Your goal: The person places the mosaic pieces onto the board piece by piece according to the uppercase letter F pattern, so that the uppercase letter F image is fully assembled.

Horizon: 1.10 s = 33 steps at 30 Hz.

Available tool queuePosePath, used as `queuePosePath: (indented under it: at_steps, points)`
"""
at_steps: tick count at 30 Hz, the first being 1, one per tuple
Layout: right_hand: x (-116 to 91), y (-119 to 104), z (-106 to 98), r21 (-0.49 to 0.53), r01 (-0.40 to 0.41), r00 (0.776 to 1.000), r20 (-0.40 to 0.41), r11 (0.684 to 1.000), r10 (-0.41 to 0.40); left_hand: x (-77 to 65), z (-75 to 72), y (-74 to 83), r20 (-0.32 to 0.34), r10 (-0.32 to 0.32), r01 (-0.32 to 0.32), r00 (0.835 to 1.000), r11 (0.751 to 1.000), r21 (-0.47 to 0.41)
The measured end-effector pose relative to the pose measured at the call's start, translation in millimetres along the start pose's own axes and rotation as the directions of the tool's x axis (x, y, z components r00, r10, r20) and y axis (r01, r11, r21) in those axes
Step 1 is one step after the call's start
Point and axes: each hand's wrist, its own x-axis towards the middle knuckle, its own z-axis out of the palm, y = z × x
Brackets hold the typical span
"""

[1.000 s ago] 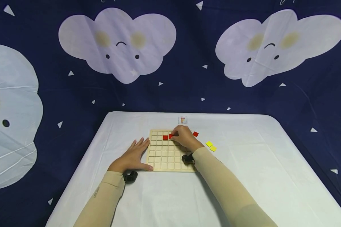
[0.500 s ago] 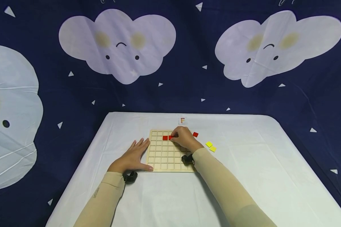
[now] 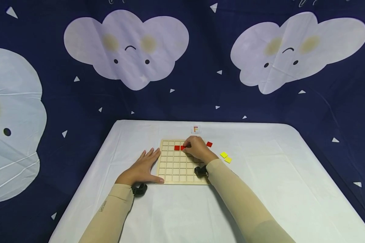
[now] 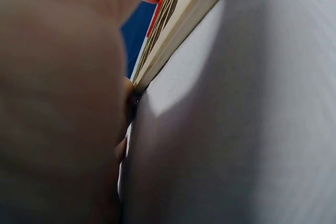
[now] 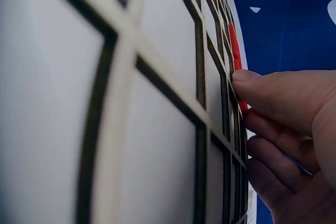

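A wooden grid board [image 3: 170, 170] lies on the table. One red square tile [image 3: 177, 147] sits in a cell of its second row from the far side. Right beside it, my right hand [image 3: 197, 149] pinches another red tile [image 3: 182, 148] at the board, its fingers partly covering it. In the right wrist view the thumb [image 5: 262, 90] and bent fingers are at a red tile [image 5: 242, 106] on the grid. My left hand [image 3: 144, 167] rests along the board's left edge with fingers spread, the thumb at the near left corner.
A loose red tile [image 3: 209, 144] lies just off the board's far right side. Two yellow tiles [image 3: 224, 155] lie further right on the white table [image 3: 276, 175]. A small card with a printed grid pattern [image 3: 196, 129] lies beyond the board.
The red tile under my right fingers has settled slightly, now level with the tile beside it. Both hands have otherwise kept their places.
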Motion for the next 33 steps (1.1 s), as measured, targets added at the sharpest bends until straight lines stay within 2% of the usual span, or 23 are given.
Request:
queuePosePath:
  at_steps: [18,23,28,33]
  points:
    - [-1,1,-1,-0.004,0.016,1.000,-0.009,1.000,-0.016,-0.6,0.4,0.6,-0.014,0.015,-0.015,1.000,1.000,-0.005]
    - [-2,4,-3,0.041,0.020,1.000,-0.005,0.999,-0.020,-1.1,1.6,-0.6,-0.017,0.019,-0.019,1.000,1.000,-0.002]
    - [-5,9,-14,0.130,0.009,1.000,0.002,0.992,-0.009,-1.5,1.4,0.2,-0.011,0.018,-0.018,1.000,1.000,-0.003]
    - [-5,17,-39,0.151,-0.008,0.996,-0.081,0.989,0.021,-1.1,-0.2,1.4,-0.010,0.019,-0.019,1.000,1.000,-0.005]
